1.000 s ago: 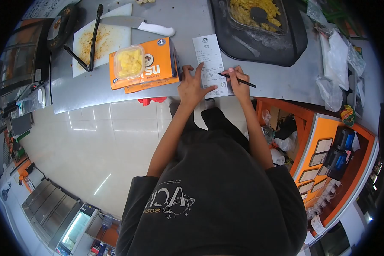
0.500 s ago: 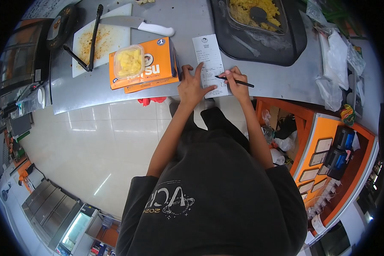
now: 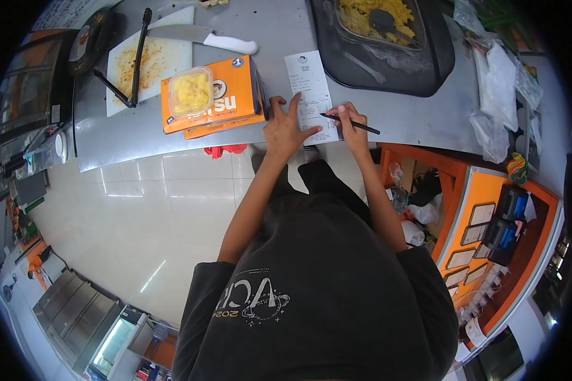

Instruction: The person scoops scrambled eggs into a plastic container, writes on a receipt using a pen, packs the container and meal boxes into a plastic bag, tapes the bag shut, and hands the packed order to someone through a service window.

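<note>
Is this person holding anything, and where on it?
A black pen, held near its writing tip by the right hand. The left hand touches the receipt.

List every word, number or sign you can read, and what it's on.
"1": blue circle on the orange box.
"ns", probably: large letters on the same box; the tub hides the rest.
"AC", upside down: dark shirt; the next letter is cut by a fold.
"202", upside down: same shirt; last digit unclear.
Receipt: printed, too small to read.
</note>
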The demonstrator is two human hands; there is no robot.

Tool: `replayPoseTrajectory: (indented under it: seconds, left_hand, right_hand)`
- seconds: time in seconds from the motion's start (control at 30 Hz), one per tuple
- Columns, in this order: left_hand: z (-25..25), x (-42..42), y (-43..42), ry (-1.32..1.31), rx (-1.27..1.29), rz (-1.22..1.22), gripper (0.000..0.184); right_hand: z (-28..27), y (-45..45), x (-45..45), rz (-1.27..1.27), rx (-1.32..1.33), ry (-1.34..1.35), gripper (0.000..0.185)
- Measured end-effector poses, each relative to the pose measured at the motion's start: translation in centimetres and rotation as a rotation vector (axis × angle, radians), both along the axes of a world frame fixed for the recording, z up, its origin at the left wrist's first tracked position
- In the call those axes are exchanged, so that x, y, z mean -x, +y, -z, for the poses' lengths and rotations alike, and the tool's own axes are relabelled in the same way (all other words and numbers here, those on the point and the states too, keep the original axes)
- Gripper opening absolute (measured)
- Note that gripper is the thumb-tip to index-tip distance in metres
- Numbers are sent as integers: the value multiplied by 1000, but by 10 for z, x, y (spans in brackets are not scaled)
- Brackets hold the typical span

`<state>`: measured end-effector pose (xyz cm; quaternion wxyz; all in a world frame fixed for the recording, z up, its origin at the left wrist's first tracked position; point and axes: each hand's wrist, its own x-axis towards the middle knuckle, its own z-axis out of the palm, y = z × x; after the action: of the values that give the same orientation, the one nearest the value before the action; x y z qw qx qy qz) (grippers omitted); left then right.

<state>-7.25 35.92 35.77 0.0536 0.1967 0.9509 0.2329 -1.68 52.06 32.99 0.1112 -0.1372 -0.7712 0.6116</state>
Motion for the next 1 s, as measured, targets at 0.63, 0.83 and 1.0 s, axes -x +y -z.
replayPoseTrajectory:
  seconds: [0.63, 0.83, 1.0]
  left_hand:
    - [2, 0, -1, 10, -16, 2, 84]
    - [2, 0, -2, -13, -28, 0, 83]
    - [2, -1, -1, -1, -32, -9, 83]
  right_hand:
    - [7, -1, 2, -35, -143, 39, 18]
    - [0, 2, 2, -24, -158, -11, 17]
    - [-7, -3, 2, -122, -171, -36, 16]
